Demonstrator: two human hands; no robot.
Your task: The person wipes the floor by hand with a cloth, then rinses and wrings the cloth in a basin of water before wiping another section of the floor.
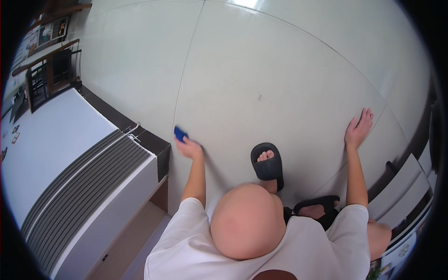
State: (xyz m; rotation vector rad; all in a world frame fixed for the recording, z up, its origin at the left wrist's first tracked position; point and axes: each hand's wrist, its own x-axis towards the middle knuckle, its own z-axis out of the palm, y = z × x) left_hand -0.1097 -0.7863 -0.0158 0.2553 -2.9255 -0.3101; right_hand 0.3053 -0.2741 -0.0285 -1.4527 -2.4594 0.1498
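My left hand (pixel 189 147) is closed around a small blue object (pixel 180 134), held low over the pale tiled floor (pixel 261 70) near the corner of a white appliance. My right hand (pixel 358 129) lies flat on the floor with fingers spread, holding nothing. Between my arms, my bent knee and a foot in a black slide sandal (pixel 267 161) rest on the floor; a second black sandal (pixel 317 205) sits under me at the right.
A white floor-standing unit with dark grille slats (pixel 88 182) stands at the left. A dark baseboard (pixel 116 116) runs behind it. Wooden chairs (pixel 51 70) stand at the far left. White cabinet fronts (pixel 406 182) are at the right.
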